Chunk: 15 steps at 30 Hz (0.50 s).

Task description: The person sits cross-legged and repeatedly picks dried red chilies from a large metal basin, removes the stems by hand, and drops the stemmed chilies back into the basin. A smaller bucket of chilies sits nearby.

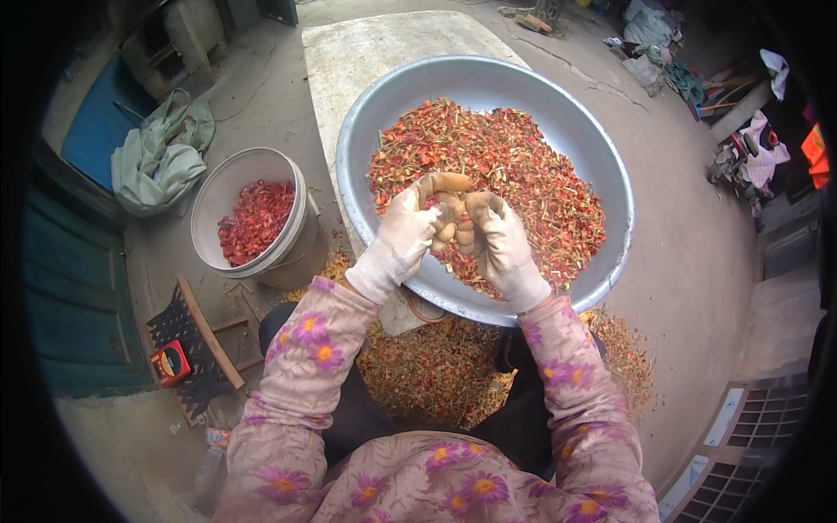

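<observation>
Both hands wear off-white knit gloves with tan, stained palms and fingers. My left hand (pixel 409 225) and my right hand (pixel 500 238) meet over the near side of a large round metal basin (pixel 356 157). Their fingers are curled and the fingertips come together. A small red bit shows at my left thumb and fingertips; what my right fingers pinch is too small and hidden to tell. In the basin lies a broad heap of dried red chili pieces (pixel 497 157) mixed with pale stems and seeds.
Under the basin is a pale board (pixel 353 49). At left stand a plastic bucket (pixel 203 229) with red chili pieces (pixel 255 222), a pale sack (pixel 160 157) and a wood-framed stool (pixel 209 333) bearing a red box (pixel 171 363). Stems and debris (pixel 431 372) cover the ground between my legs.
</observation>
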Each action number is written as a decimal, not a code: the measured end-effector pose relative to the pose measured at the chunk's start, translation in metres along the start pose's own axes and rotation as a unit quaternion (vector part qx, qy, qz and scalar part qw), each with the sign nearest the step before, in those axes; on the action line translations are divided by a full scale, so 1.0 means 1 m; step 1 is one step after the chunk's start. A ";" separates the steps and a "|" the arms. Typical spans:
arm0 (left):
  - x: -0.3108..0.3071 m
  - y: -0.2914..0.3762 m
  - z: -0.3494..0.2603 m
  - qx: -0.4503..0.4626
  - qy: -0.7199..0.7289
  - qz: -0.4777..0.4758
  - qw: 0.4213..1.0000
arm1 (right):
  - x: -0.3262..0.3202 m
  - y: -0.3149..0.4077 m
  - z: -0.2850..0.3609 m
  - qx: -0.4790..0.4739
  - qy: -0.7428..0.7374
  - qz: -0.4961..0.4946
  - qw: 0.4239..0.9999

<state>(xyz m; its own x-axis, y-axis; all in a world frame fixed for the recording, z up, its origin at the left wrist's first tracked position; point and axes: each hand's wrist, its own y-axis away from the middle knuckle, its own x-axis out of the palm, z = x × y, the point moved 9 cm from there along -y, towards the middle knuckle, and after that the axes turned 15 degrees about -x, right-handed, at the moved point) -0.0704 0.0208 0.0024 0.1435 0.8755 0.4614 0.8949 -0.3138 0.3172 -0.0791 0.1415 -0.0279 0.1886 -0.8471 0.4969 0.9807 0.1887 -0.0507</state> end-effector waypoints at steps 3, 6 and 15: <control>0.002 -0.004 0.006 0.018 0.111 0.040 0.993 | 0.003 0.004 0.001 -0.033 -0.110 -0.032 0.993; 0.005 -0.006 0.008 0.027 0.156 0.066 0.985 | 0.004 0.006 0.000 -0.048 -0.159 -0.041 0.985; 0.007 -0.005 0.014 -0.033 0.047 -0.016 0.998 | -0.013 -0.003 0.018 -0.083 0.084 -0.030 0.993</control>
<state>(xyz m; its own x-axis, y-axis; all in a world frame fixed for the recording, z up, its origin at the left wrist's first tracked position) -0.0680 0.0343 -0.0076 0.0718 0.8478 0.5253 0.8679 -0.3127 0.3860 -0.0857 0.1609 -0.0192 0.1226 -0.9277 0.3526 0.9825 0.0634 -0.1749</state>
